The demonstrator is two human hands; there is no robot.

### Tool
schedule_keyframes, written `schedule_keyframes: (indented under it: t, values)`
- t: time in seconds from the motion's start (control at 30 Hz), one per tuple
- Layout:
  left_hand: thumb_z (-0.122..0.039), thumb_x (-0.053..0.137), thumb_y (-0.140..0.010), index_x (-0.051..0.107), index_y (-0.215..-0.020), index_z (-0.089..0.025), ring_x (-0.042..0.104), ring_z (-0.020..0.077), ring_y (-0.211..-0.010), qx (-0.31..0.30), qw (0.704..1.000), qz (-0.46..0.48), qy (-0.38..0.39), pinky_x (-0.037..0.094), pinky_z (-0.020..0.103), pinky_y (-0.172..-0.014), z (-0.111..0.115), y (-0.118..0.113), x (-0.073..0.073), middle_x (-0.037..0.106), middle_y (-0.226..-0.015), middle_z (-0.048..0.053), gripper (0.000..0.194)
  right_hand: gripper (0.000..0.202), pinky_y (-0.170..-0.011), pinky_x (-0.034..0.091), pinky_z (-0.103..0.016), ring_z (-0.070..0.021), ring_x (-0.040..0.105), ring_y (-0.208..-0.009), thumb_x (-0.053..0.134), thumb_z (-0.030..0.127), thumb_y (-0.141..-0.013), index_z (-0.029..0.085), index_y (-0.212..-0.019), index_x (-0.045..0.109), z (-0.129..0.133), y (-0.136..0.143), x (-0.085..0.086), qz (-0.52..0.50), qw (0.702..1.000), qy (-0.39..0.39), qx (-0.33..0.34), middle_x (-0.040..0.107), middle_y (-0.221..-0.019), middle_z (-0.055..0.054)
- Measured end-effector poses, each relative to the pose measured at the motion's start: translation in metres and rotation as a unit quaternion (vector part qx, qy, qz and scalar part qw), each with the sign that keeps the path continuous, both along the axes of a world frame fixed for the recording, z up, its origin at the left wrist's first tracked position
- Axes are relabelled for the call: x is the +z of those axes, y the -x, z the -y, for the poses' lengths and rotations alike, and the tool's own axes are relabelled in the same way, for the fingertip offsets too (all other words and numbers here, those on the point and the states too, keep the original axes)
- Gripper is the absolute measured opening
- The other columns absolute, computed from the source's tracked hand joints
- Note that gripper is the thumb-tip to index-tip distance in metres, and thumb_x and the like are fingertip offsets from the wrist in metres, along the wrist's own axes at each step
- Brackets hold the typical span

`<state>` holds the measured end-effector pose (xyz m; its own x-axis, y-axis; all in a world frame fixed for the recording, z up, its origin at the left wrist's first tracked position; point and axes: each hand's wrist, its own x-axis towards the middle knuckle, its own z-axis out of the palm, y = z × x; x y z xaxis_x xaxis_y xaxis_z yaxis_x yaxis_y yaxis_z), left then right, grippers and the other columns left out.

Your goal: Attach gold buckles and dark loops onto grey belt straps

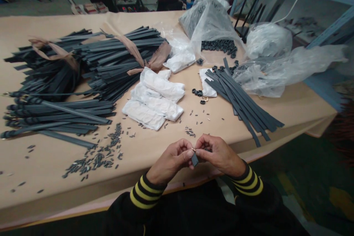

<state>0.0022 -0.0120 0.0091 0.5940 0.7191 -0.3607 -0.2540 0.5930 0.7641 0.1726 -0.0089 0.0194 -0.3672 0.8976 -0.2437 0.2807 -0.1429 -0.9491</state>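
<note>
My left hand (177,156) and my right hand (217,153) meet close to the table's front edge, fingertips pinched together. Between them is a short end of dark grey strap (195,160) with a small gold-coloured metal piece (193,150) at its top. Both hands grip this strap; most of it is hidden by the fingers. Just beyond the hands lies a small cluster of dark, short pieces (190,131). Farther off, a gold buckle (205,99) rests beside several black loops (197,92).
Tied bundles of dark straps (121,59) lie at the back left, with finished-looking straps (61,112) in front. White packets (157,97) sit mid-table. Loose straps (240,97) fan out at right. A plastic bag (212,20) spills black loops. Small pieces (96,158) are scattered left.
</note>
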Motion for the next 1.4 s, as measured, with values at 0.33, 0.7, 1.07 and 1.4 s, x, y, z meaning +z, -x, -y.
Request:
schedule_keyframes:
  t: [0.33,0.7,1.07,1.4]
  values:
    - [-0.032,0.059,-0.076,0.046,-0.073,-0.014,0.044,0.0069,-0.053,0.013,1.0,0.008,0.018,0.032,0.02,-0.052,-0.002,0.002,-0.003,0.05,-0.06,-0.002,0.022,0.028,-0.049,0.035,-0.02,-0.008,0.045,-0.051,0.048,0.038,-0.082,0.011,-0.08,0.056,-0.005,-0.006,0.006,0.021,0.996,0.034,0.079,0.049,-0.057,0.002]
    - [-0.037,0.048,-0.082,0.043,-0.074,-0.016,0.045,0.009,-0.056,0.049,0.975,-0.161,-0.145,0.035,0.022,-0.056,-0.007,0.005,-0.012,0.049,-0.06,-0.003,0.023,0.027,-0.051,0.029,-0.02,-0.0084,0.04,-0.056,0.05,0.039,-0.081,0.013,-0.078,0.055,-0.005,-0.007,0.005,0.075,0.992,-0.013,0.104,0.046,-0.061,0.004]
    - [-0.037,0.049,-0.08,0.047,-0.077,-0.014,0.043,0.0062,-0.043,-0.037,0.969,-0.202,-0.134,0.037,0.017,-0.042,-0.024,0.005,0.005,0.048,-0.052,-0.005,0.023,0.023,-0.049,0.029,-0.019,-0.0084,0.042,-0.052,0.041,0.027,-0.085,0.015,-0.07,0.054,-0.023,-0.007,0.01,0.163,0.969,-0.114,0.145,0.048,-0.055,0.003]
    - [-0.037,0.049,-0.08,0.045,-0.075,-0.015,0.044,0.0041,-0.04,0.035,0.97,-0.222,-0.096,0.033,0.014,-0.036,-0.035,0.0,-0.003,0.053,-0.055,-0.004,0.024,0.016,-0.073,0.04,-0.025,-0.0139,0.054,-0.074,0.05,0.021,-0.082,0.014,-0.093,0.06,-0.101,-0.019,0.002,0.275,0.921,-0.275,-0.004,0.06,-0.087,-0.007]
